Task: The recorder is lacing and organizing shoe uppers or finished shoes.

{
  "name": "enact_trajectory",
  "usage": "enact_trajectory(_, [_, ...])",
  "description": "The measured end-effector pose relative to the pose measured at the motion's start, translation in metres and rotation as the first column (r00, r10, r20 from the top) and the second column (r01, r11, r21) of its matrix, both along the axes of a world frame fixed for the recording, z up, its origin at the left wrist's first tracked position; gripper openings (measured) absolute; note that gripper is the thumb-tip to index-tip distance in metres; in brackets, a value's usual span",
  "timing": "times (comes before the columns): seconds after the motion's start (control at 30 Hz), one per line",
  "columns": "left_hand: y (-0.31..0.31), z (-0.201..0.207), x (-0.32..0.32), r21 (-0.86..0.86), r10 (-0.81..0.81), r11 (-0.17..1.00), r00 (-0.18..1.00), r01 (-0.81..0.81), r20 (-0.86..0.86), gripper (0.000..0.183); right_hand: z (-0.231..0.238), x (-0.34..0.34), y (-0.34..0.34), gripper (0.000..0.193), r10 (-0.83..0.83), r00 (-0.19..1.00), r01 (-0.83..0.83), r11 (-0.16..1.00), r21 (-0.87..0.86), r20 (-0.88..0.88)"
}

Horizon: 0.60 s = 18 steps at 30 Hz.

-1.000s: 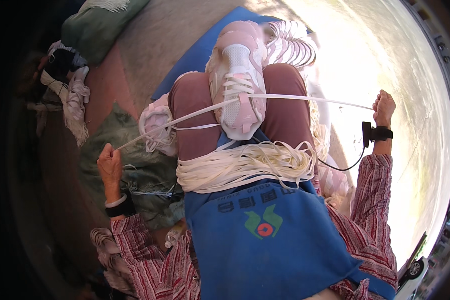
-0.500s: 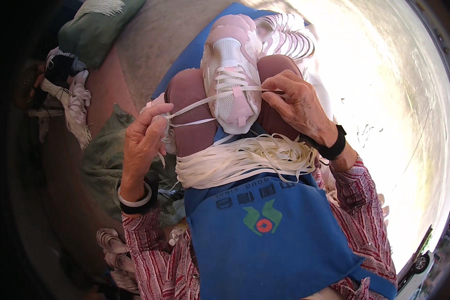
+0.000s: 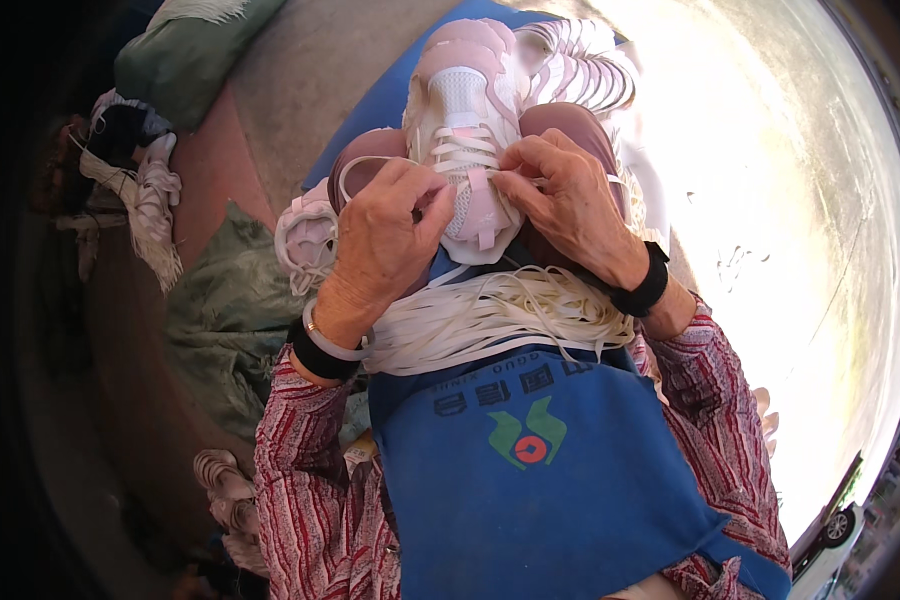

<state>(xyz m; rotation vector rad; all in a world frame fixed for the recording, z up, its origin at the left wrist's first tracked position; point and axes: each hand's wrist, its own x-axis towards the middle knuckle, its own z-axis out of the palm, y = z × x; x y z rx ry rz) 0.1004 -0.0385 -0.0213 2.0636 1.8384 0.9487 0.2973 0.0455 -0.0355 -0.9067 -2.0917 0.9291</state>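
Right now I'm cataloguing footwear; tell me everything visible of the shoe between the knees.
The shoe is a chunky pink and white sneaker, laced side up between the knees, toe facing forward, with a white mesh panel and smooth-looking pink overlays. Behind the mesh, white lace crosses over a pink tongue. Left hand and right hand pinch lace beside the tongue.

Your left hand is just beside the shoe on its left, back uppermost, fingers curled into a pinch. Your right hand is on its right, thumb and forefinger pinched. Your forearms converge toward it; your knees flank it.
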Motion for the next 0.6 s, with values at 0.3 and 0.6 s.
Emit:
enact_trajectory(0.3, [0.007,-0.003,0.009,0.078,0.036,0.997,0.995,-0.029,-0.093,0.011,0.001,-0.001,-0.001,0.013,0.097,0.994,-0.095,0.994,-0.059,0.040])
enact_trajectory(0.6, [0.013,-0.013,-0.006,0.136,-0.127,0.981,0.987,0.140,-0.101,0.017,0.013,0.012,0.005,0.016,0.120,0.939,-0.248,0.886,0.391,0.323])
